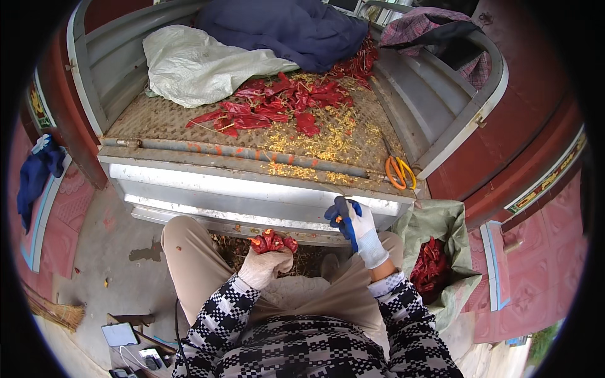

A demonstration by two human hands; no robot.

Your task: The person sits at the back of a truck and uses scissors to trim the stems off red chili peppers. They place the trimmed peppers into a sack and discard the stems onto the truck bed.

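My left hand [267, 265], in a pale knit glove, holds a small bunch of dried red chili peppers [274, 241] above my lap. Up and to the right, my right hand [355, 224] wears a white glove with blue-coated fingers, in front of the truck bed's lowered metal tailgate [255, 189]. Its fingers are bent, with a small yellowish bit at them; whether they grip anything is unclear. On the bed [156, 113] lie loose red chilies [269, 106] and scattered yellow seeds [326, 137]. Scissors [399, 172] with orange and yellow handles rest at the bed's right corner.
A green woven sack [427, 212] of red chilies [430, 267] stands by my right leg. A white woven sack [198, 66] and dark blue cloth [288, 28] cover the bed's back. At lower left are a straw broom [61, 309] and a small bench [120, 352] bearing electronic devices.
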